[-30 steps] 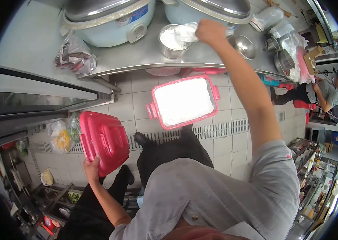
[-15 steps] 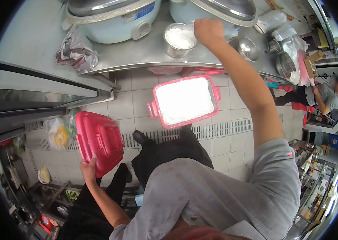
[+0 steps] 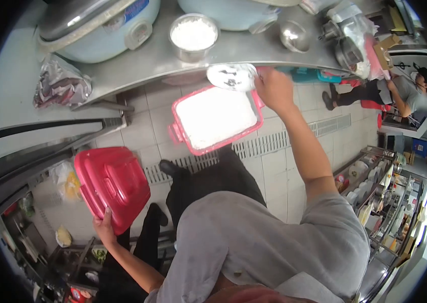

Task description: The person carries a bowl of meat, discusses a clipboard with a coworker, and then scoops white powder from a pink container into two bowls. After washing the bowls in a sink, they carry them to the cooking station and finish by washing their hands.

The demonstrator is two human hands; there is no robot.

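My left hand [image 3: 104,228] grips the edge of a red plastic lid [image 3: 117,184], which is tilted at the lower left. In my right hand [image 3: 276,91] is a round scoop [image 3: 232,77] with white residue on it. The scoop hangs over the far edge of a red bin [image 3: 174,132] that is full of white powder [image 3: 216,120]. Beyond it, on the steel counter, stands a metal bowl [image 3: 193,51] heaped with white powder.
Large light-blue cookers [image 3: 102,48] stand on the steel counter [image 3: 147,63]. An empty metal bowl [image 3: 295,36] and a crumpled bag [image 3: 62,83] are there too. Another person [image 3: 413,91] is at the far right. Shelving [image 3: 375,192] lines the right side.
My right hand has come down from the metal bowl to the red bin's far edge, bringing the scoop with it. My left hand still holds the lid. The view has shifted.
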